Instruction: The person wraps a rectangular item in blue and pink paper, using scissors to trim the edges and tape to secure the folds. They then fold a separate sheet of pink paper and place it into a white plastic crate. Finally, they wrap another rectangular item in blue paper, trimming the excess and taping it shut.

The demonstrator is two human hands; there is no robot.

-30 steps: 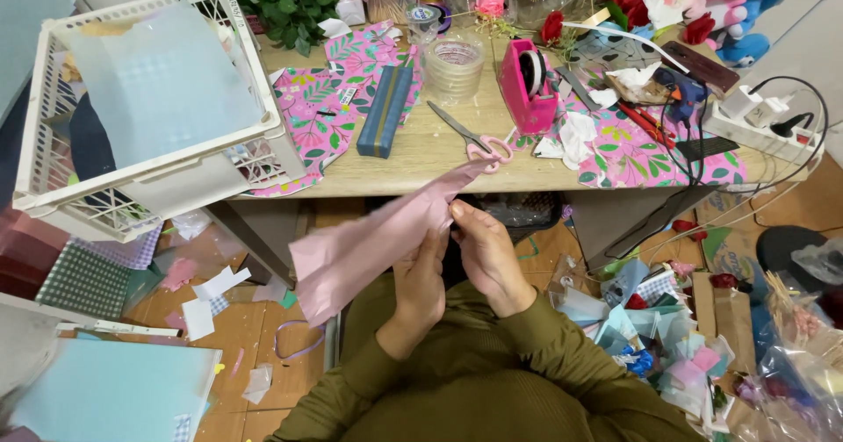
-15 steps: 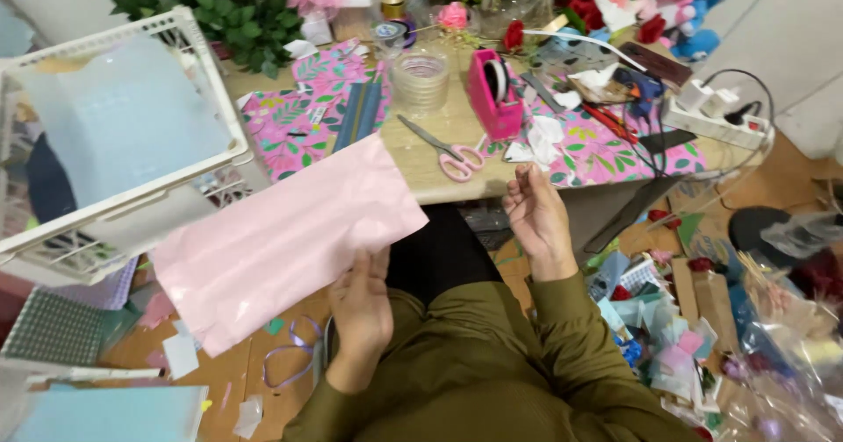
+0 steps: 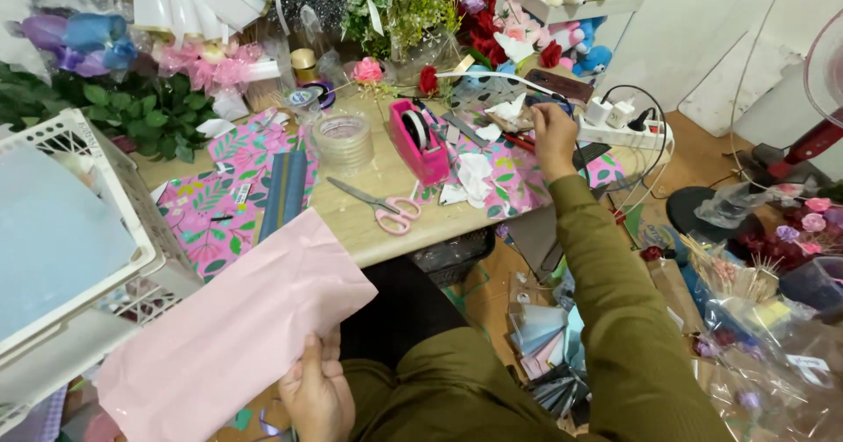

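Since half a second ago: right hand (image 3: 553,139) gone from near the chest out to the far right of the table (image 3: 360,231), arm stretched in olive sleeve. Left hand (image 3: 314,394) unchanged, low at frame bottom, pinching lower edge of pink paper (image 3: 233,332) between thumb and fingers. Paper spread flat, slanting from table's front edge down-left, overlapping white basket (image 3: 105,258) corner. Right hand fingers curled down over clutter by the white power strip (image 3: 615,130); touching small items there, grasping or not: cannot tell. Red-handled tool (image 3: 520,141) and white scraps just beside that hand. Pink tape dispenser (image 3: 420,143) left of right hand, apart from it. Pink-handled scissors (image 3: 382,207) flat on table, between dispenser and paper, untouched. Clear tape roll stack (image 3: 342,141) behind scissors. Blue paper roll (image 3: 285,192) lying on floral wrap (image 3: 233,187), near paper's top corner. Basket at left holds pale blue sheets. Green foliage, artificial flowers, plush toys along table back. Floor at right littered: cellophane, paper scraps, wooden sticks, small roses. Fan base at far right.
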